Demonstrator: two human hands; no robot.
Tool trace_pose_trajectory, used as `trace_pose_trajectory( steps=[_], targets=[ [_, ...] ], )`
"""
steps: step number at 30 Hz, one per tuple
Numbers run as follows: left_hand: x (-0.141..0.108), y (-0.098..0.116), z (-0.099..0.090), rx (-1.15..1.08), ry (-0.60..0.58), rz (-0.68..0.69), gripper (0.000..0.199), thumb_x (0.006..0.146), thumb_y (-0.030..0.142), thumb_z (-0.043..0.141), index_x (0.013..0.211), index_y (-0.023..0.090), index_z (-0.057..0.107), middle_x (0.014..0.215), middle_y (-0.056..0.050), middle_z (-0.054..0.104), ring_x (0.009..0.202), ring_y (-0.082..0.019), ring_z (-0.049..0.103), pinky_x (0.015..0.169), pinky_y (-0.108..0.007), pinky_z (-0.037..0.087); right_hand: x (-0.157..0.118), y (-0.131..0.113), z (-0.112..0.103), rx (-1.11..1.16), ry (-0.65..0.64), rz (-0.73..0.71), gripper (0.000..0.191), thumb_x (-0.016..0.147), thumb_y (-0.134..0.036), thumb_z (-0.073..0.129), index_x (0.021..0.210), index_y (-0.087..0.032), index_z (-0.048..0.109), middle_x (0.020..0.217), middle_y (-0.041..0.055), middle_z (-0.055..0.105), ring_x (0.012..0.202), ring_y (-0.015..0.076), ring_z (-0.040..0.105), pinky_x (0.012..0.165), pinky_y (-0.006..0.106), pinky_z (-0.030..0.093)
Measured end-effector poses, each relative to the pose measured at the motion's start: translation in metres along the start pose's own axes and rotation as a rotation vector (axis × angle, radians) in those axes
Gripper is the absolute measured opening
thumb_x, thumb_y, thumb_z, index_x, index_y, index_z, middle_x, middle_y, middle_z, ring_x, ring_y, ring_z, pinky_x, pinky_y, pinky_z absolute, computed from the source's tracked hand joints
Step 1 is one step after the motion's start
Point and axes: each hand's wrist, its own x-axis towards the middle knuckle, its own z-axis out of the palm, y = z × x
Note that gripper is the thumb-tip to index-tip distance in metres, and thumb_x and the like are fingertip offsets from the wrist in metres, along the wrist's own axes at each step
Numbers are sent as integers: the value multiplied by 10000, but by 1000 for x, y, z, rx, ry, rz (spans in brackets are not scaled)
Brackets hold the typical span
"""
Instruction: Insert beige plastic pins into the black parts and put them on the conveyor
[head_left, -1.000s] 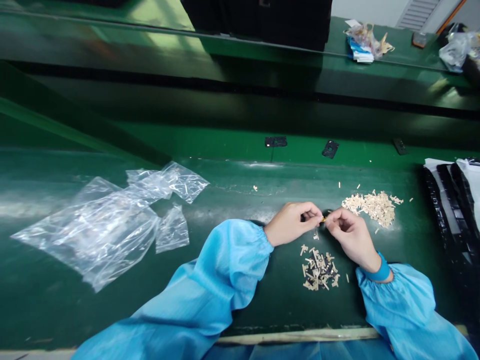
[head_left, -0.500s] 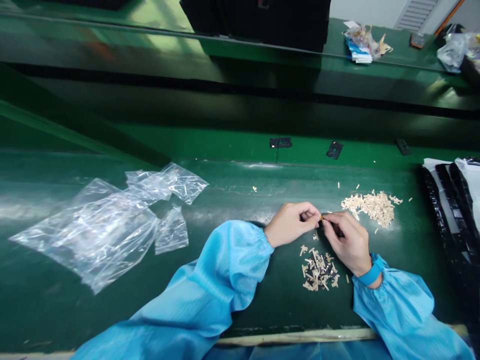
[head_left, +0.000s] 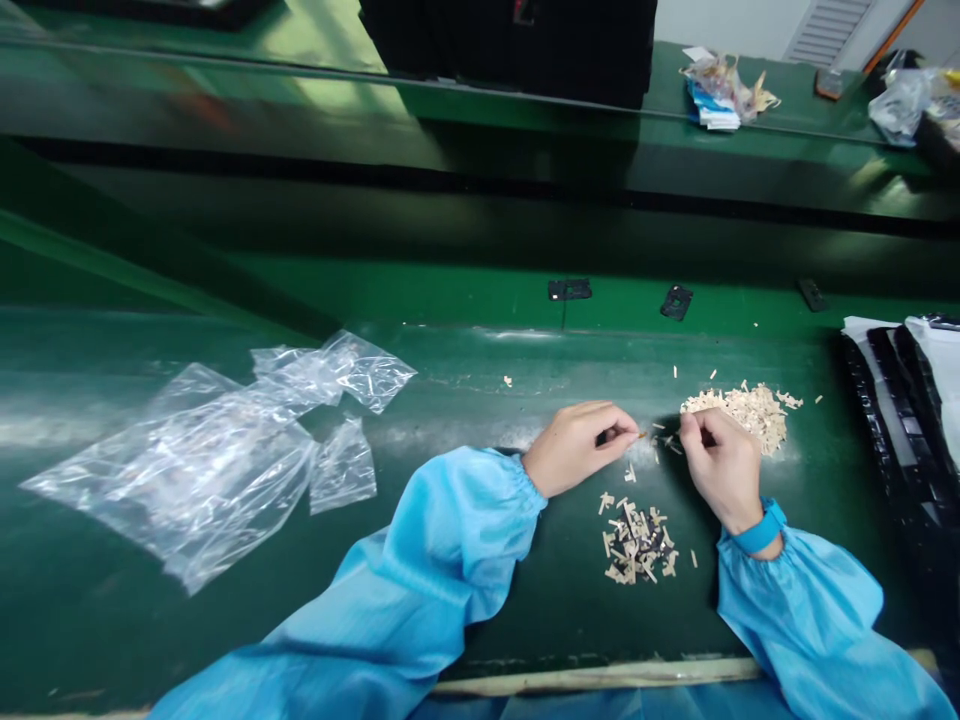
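My left hand (head_left: 581, 445) pinches a tiny orange-brown piece (head_left: 641, 436) between thumb and forefinger, its tip sticking out to the right. To its right, my right hand (head_left: 721, 465) is closed, thumb against the curled forefinger, at the near edge of a pile of small beige pieces (head_left: 757, 412). Whatever its fingertips hold, if anything, is too small to make out. Between the hands a few loose beige pieces (head_left: 630, 472) lie on the green table. Nearer to me is a second heap of small beige and dark pieces (head_left: 639, 542).
Clear plastic bags (head_left: 217, 460) lie on the left of the green table (head_left: 420, 420). Flat black parts (head_left: 570, 289) rest along the back. Black and white packaging (head_left: 896, 400) stands at the right edge. A raised shelf (head_left: 480, 110) runs across the far side.
My right hand has come away from the left fingertips and moved right, toward the beige pile. The left hand has stayed nearly in place, still pinching the tiny piece.
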Motion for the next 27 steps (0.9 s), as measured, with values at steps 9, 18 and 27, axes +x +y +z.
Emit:
trace_pose_trajectory(
  steps=[9, 18, 27],
  targets=[
    [-7, -11, -16, 367, 95, 596, 128, 955, 346, 656, 1002, 235, 699, 827, -6, 752, 771, -145, 691, 718, -246, 553, 1, -12, -5, 519, -375, 219, 222, 924, -420, 665, 877, -207, 704, 722, 12, 636, 585, 148, 508, 574, 291, 424],
    [-7, -9, -15, 346, 165, 709, 143, 924, 355, 700, 993, 230, 689, 804, -4, 743, 749, -142, 699, 694, -240, 570, 0, -22, -10, 974, -805, 485, 347, 845, -516, 749, 809, -184, 656, 678, -32, 569, 523, 81, 334, 474, 225, 236],
    [-9, -12, -14, 315, 97, 641, 168, 936, 407, 676, 989, 249, 701, 805, -1, 738, 777, -139, 703, 725, -237, 568, -6, -19, -5, 1058, -816, 523, 385, 778, -521, 805, 757, -187, 614, 608, -63, 474, 524, 85, 297, 503, 244, 221]
  ],
)
